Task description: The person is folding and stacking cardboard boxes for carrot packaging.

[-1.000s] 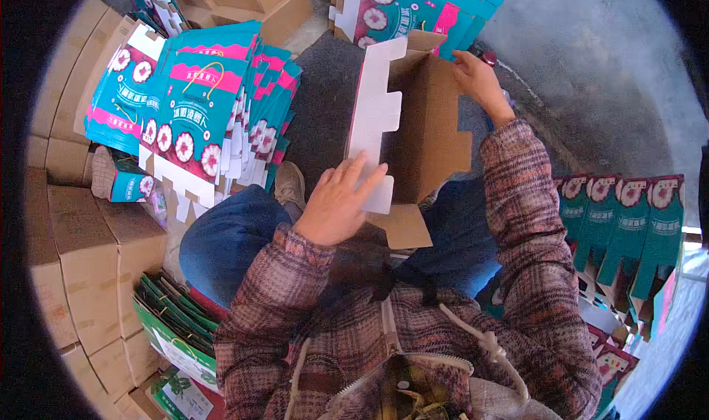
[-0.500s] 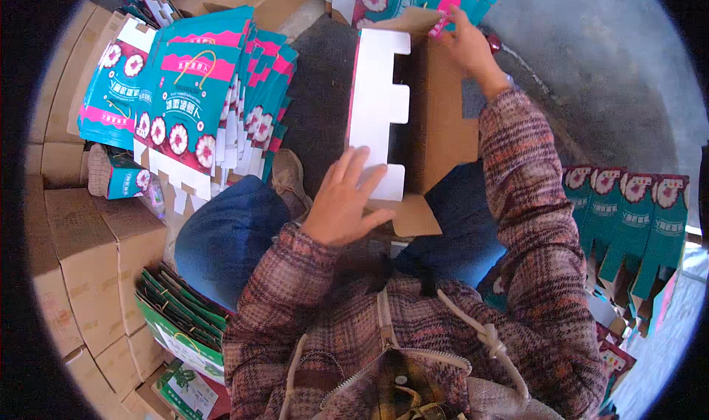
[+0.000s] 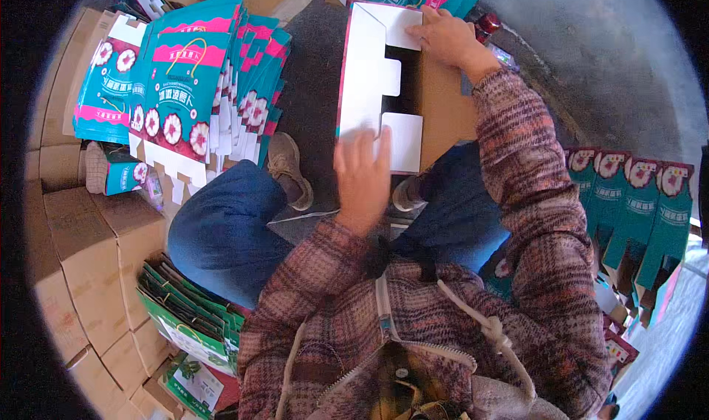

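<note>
An unfinished cardboard gift box stands between my knees, its brown inside showing. White notched flaps are folded inward along its left side and both ends, leaving a dark gap between them. My left hand, slightly blurred, lies on the near-end flap with fingers stretched out. At the far end, my right hand grips the edge of the other flap, thumb on the white face. The fingertips beyond the edge are partly hidden.
Flat teal-and-pink gift boxes are stacked at the left. Brown cartons line the left side, with green bags near my left leg. Several teal boxes stand at the right. A red object lies beyond my right hand.
The far and near end flaps have folded inward over the opening. My left hand has moved right onto the near flap; my right hand has come down slightly with the far one.
</note>
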Demonstrator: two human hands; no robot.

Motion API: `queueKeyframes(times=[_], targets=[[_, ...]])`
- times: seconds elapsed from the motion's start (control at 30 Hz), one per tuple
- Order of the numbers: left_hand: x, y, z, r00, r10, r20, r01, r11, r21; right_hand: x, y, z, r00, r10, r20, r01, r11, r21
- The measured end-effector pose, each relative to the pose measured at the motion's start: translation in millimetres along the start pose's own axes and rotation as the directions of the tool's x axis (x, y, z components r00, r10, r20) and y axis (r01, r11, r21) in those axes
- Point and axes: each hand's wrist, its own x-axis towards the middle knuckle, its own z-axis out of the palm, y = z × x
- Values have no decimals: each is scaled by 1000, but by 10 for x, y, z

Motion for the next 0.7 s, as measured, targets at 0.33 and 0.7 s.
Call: queueKeyframes(times=[0.33,0.7], targets=[[59,360,169,998,40,38,-31,975,-221,-45,-61,-19,986,-102,-135,117,988,102],[-362,-685,-377,999,22,46,-3,926,-377,-217,-25,-330,920,-169,353,-13,889,459]])
